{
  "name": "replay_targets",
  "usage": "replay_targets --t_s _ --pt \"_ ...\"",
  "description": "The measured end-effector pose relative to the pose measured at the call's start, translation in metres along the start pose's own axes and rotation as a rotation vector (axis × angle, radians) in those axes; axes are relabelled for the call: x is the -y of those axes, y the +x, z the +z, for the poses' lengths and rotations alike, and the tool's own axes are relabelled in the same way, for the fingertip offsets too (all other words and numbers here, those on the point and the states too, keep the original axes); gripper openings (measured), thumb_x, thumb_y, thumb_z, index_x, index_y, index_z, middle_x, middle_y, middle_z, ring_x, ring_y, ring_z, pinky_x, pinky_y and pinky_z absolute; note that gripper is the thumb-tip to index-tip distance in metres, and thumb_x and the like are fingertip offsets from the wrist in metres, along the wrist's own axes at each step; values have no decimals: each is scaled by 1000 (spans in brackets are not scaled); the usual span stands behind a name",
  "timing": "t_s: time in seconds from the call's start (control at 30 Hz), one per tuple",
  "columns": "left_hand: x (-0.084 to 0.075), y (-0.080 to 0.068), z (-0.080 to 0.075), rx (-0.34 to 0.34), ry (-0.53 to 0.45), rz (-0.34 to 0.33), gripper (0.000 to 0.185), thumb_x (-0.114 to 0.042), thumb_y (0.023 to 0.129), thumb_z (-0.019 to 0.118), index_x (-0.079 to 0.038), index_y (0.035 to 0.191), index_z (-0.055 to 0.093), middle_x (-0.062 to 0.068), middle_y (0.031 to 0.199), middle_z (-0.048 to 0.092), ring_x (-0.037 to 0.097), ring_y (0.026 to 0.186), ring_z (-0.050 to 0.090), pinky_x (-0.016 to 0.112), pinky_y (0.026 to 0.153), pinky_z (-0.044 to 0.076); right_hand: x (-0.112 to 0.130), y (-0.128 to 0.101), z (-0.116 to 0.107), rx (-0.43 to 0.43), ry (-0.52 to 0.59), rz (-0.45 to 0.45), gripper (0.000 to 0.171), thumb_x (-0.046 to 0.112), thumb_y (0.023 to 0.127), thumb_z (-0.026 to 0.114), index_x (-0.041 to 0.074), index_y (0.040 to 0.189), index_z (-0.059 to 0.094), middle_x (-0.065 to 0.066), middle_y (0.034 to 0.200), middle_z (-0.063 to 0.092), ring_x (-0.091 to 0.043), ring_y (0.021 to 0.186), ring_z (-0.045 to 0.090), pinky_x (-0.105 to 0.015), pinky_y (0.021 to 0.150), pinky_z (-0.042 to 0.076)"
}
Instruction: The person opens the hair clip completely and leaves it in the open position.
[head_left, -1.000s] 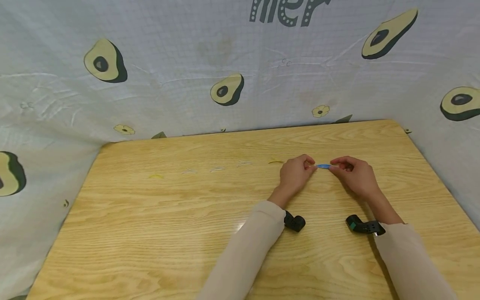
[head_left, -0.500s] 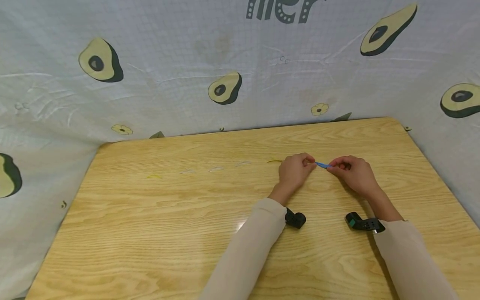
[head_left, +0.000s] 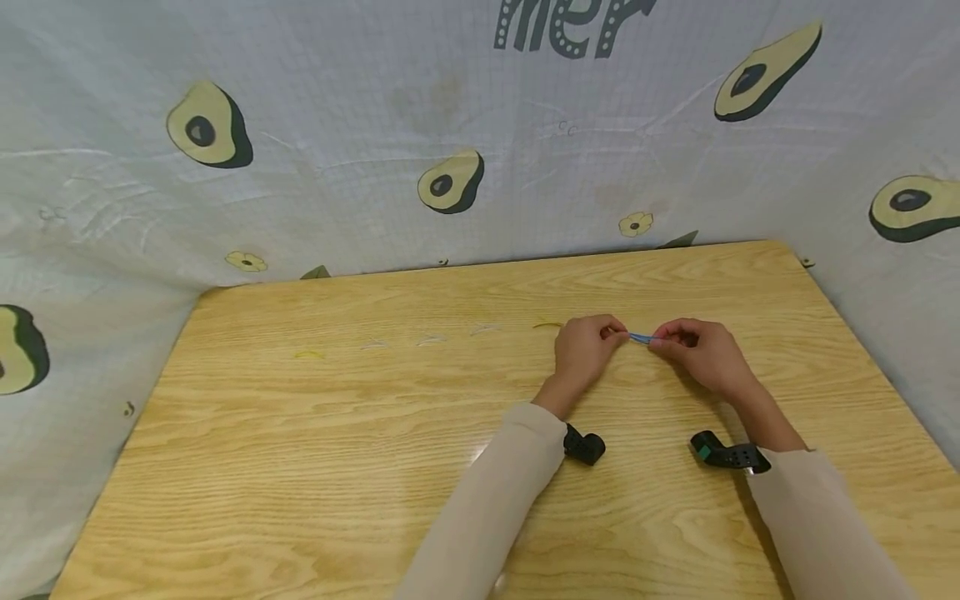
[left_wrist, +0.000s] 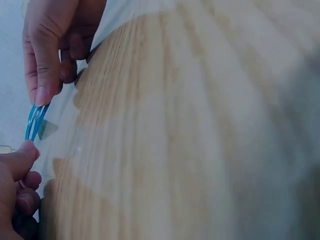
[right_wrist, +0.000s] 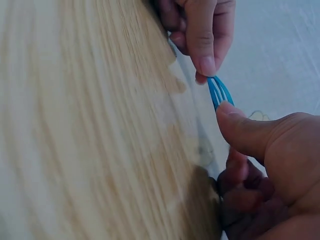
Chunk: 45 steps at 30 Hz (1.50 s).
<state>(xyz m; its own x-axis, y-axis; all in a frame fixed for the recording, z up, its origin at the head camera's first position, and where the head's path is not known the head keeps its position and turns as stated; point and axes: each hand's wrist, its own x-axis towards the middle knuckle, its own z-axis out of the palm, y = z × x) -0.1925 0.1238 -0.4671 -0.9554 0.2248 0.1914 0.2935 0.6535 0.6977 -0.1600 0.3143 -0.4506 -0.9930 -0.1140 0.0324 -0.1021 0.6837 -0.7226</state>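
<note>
A thin blue rubber band (head_left: 640, 337) is held just above the wooden table (head_left: 315, 467) right of centre. My left hand (head_left: 617, 333) pinches its left end and my right hand (head_left: 663, 340) pinches its right end. The left wrist view shows the blue band (left_wrist: 35, 120) as a narrow doubled loop running from my left thumb (left_wrist: 22, 157) up to the right hand's fingertips (left_wrist: 42, 92). In the right wrist view, the band (right_wrist: 218, 92) spans the short gap between my right thumb (right_wrist: 240, 127) and the left hand's fingertips (right_wrist: 205, 62).
Several loose rubber bands lie in a row to the left of my hands: a yellow one (head_left: 550, 325), pale ones (head_left: 483, 329) (head_left: 431, 340) (head_left: 375, 343), another yellow one (head_left: 310, 354). An avocado-print cloth (head_left: 450, 167) hangs behind and beside the table.
My right hand has edged left toward the left hand, so the visible stretch of blue band between them is a little shorter. Both pinches hold.
</note>
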Motion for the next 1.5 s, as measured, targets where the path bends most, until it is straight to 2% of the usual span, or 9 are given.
replay_targets --t_s 0.2,0.43,0.6,0.8,1.17,1.5 --pt "5 -11 -8 -28 -85 21 11 -27 90 69 -19 89 76 -12 61 53 3 53 44 16 50 32 10 -4 5 8 39 -6 29 33 93 63 6 101 66 -10 94 65 -22 81 55 -25 68 43" --pt "10 -27 -23 -79 -231 101 8 -14 88 71 -7 87 74 -2 73 65 4 62 52 13 57 41 22 -9 15 75 142 -11 28 30 92 65 4 102 64 -12 88 64 -19 69 52 -27 57 41" --pt "9 -38 -35 -105 -279 114 7 -10 88 70 -5 86 72 2 77 67 5 65 56 14 60 44 33 -13 20 72 199 -14 27 27 93 65 2 103 64 -14 90 64 -20 70 55 -26 55 43" --pt "9 -48 -46 -119 -309 89 6 -9 88 70 -4 85 72 1 77 66 4 65 55 14 59 45 45 -17 25 63 229 -35 28 27 92 66 1 103 64 -13 95 64 -24 79 61 -27 63 47" --pt "25 -64 -60 -96 -376 21 7 -11 89 69 -5 85 70 -1 73 64 4 60 51 19 54 42 59 -19 43 75 301 -58 24 21 90 68 1 103 64 -12 95 64 -25 83 63 -27 69 50" --pt "38 -81 -85 -87 -348 11 10 -14 90 68 -5 88 70 1 78 67 7 67 56 22 60 46 78 -20 63 125 432 -65 24 17 89 70 -2 104 64 -13 96 65 -27 82 63 -30 68 51"
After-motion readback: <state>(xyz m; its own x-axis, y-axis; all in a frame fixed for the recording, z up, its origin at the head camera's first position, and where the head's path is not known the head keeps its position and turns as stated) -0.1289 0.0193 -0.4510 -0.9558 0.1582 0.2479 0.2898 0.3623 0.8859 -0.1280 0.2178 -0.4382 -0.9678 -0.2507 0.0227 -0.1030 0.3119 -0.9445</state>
